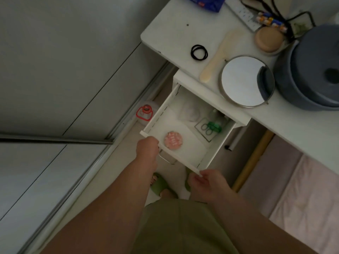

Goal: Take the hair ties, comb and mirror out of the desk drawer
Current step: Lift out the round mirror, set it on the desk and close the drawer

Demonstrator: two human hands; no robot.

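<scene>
The white desk drawer [211, 153] stands pulled out below the white desk top [165, 33]. On the desk lie black hair ties [199, 52], a cream comb [218, 57] and a round mirror [245, 81], side by side. My left hand [147, 147] grips the drawer's front panel at its left end, just above the metal handle [167, 159]. My right hand [203, 182] pinches the front panel's right corner. Inside the drawer are a pink round item [173, 140], green-handled scissors [211, 127] and a clear plastic bag [189, 111].
A blue-grey pot [310, 70] sits at the desk's right, next to a round tan box [268, 39], a power strip [242, 12] with cables and a blue packet [207, 2]. A jar with a red lid [145, 111] stands on the floor left of the drawer. A pink mat [293, 189] lies right.
</scene>
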